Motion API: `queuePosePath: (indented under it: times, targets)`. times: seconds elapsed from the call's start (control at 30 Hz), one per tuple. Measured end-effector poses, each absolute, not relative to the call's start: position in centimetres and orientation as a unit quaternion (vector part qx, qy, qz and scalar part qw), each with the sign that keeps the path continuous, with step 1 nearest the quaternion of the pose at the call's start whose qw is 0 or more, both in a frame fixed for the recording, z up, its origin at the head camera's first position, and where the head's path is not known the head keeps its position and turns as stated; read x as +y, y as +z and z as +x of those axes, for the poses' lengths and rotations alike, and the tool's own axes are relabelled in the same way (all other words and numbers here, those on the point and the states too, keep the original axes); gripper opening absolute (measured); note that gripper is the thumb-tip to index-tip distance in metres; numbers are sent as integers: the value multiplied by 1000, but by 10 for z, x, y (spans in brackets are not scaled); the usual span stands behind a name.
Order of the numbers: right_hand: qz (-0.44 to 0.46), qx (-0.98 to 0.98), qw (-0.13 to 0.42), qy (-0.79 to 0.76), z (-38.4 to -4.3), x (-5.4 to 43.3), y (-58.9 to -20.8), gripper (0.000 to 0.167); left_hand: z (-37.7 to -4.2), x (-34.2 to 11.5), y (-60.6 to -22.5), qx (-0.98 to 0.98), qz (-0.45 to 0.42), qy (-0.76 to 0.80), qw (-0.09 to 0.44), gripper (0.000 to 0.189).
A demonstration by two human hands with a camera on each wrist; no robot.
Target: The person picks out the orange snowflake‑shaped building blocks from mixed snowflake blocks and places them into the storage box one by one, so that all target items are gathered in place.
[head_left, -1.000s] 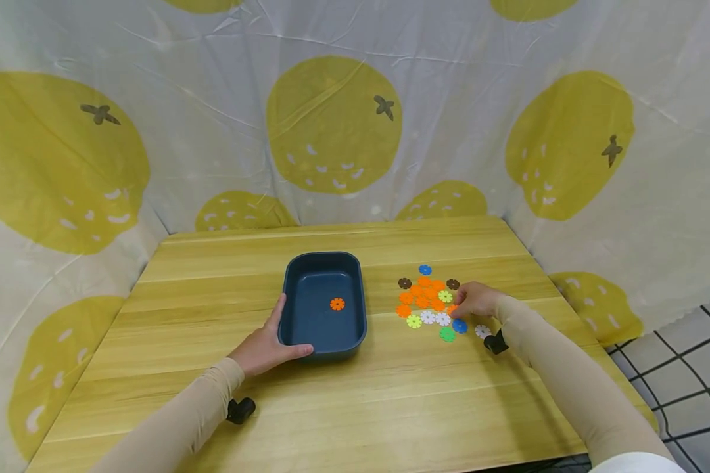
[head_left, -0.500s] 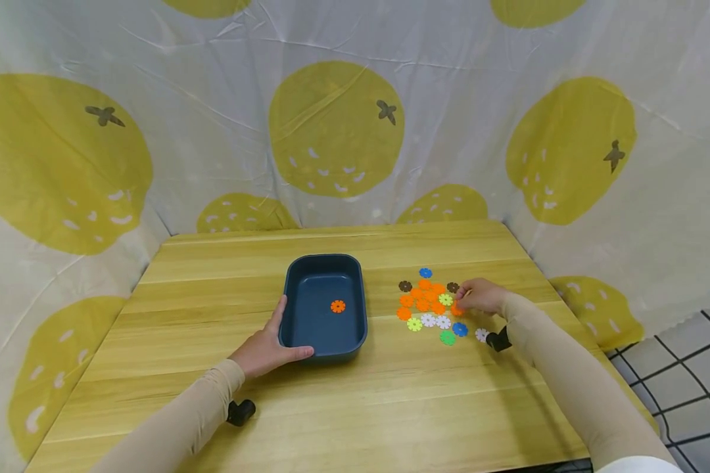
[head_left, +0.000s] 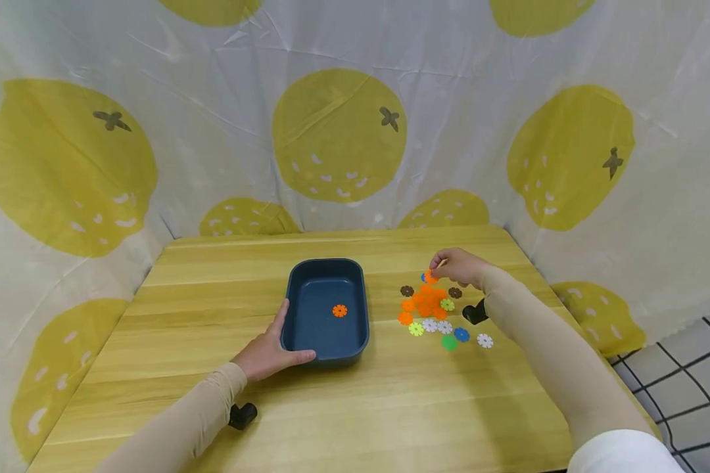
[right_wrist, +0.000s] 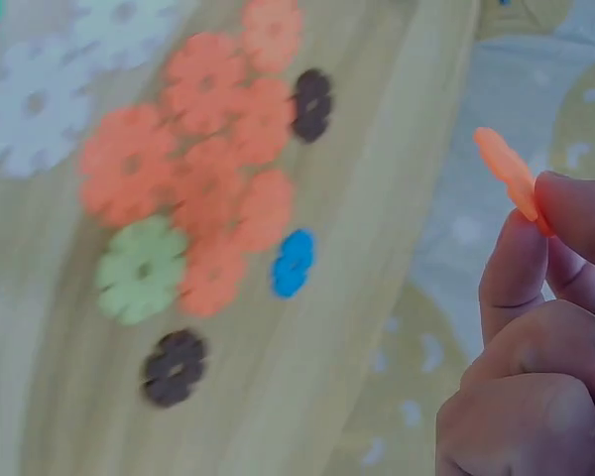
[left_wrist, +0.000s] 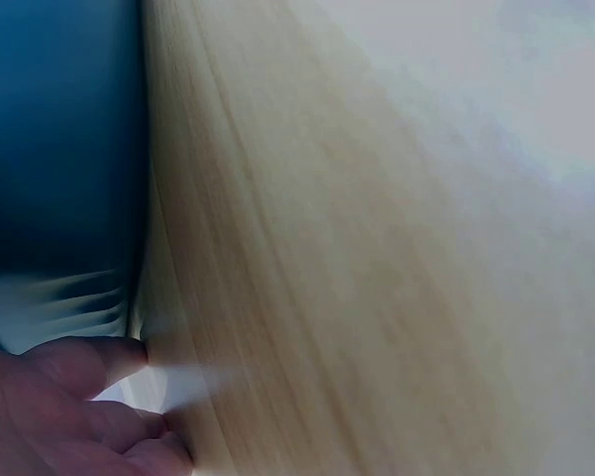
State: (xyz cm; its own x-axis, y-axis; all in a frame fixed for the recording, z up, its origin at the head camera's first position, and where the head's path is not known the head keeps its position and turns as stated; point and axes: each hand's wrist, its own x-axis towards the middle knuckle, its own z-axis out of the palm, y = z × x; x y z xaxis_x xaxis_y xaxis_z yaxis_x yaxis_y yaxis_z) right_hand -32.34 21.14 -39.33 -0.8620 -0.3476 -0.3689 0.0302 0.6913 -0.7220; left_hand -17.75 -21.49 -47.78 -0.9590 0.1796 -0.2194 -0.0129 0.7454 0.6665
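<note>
Beige sleeve (head_left: 174, 420) nearest, the left hand (head_left: 270, 353) rests, thumb and forefinger spread, against the near-left corner of the dark-blue tray (head_left: 319, 335); one orange notched disc (head_left: 340, 311) lies inside. At the far end of the loose discs (head_left: 424, 300), the right hand (head_left: 458, 265) pinches another orange disc (right_wrist: 504, 169) by its edge; a light hold, kept clear of the others, should suit something so thin.

Head view: bright, even light, fairly sharp, with a soft shadow on the table (head_left: 390, 420) beside the right sleeve (head_left: 544, 348) and wide-angle stretch at the edges. Left wrist view: blurred, white glare at upper right, tray (left_wrist: 64, 149) dark. Right wrist view: pale, low contrast, discs (right_wrist: 203, 208) soft.
</note>
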Motion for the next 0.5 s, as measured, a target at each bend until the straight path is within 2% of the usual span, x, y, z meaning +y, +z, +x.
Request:
queuePosePath:
  times: [0.5]
  targets:
    - [-154,878,250,-378,-329,114,-366,12,-174,-217,-479,924,41,358,131,129]
